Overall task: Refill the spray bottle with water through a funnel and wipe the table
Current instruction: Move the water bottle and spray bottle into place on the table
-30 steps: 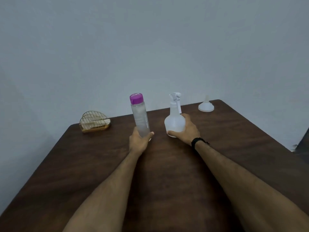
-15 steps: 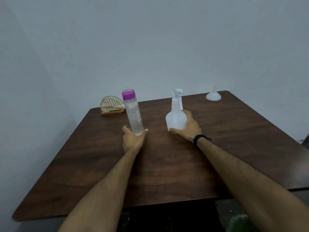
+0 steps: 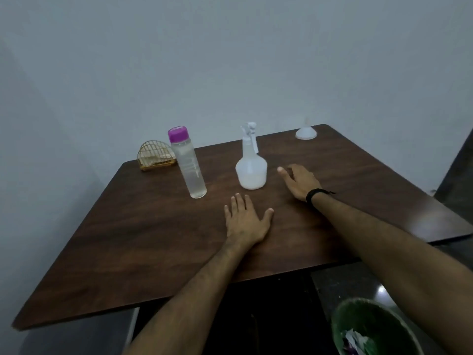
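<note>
My left hand (image 3: pixel 244 222) and right hand (image 3: pixel 300 181) open, empty, apart on the table (image 3: pixel 153 239), spray bottle (image 3: pixel 251 162) just beyond them.

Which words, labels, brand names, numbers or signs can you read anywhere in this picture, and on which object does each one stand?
None can be read.
Water bottle: faint marks on its clear side, too blurred to read.
Spray bottle: plain white, no label visible.
Funnel: no marking visible.
Napkin holder: no text visible.
Bin beneath the table: scraps inside, too blurred to read.
</note>
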Tool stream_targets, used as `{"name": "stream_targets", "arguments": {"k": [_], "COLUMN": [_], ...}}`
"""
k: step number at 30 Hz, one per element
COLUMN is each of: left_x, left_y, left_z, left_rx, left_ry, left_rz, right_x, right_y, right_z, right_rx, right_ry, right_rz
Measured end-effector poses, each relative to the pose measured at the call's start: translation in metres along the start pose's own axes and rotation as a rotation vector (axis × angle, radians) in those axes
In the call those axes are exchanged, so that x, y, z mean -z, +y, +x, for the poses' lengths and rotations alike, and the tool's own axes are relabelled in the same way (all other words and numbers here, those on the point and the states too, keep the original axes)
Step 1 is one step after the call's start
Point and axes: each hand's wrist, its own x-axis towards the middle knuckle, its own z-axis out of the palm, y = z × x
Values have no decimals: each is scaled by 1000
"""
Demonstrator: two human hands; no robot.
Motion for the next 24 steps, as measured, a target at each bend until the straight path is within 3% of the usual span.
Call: {"name": "stream_targets", "arguments": {"k": [6, 13, 19, 24], "left_x": [-16, -25, -21, -32], "left_y": [77, 125, 131, 124], "left_z": [25, 106, 182, 207], "left_rx": [-338, -302, -200, -175], "left_ry": [-114, -159, -154, -62], "left_rz": [-7, 63, 73, 87], "right_x": [45, 47, 49, 51], "right_y": [76, 99, 100, 96], "right_z": [13, 54, 115, 166], "right_rx": [-33, -94, -43, -68], "right_ry": [-16, -77, 15, 143], "right_rz": [-392, -417, -253, 144]}}
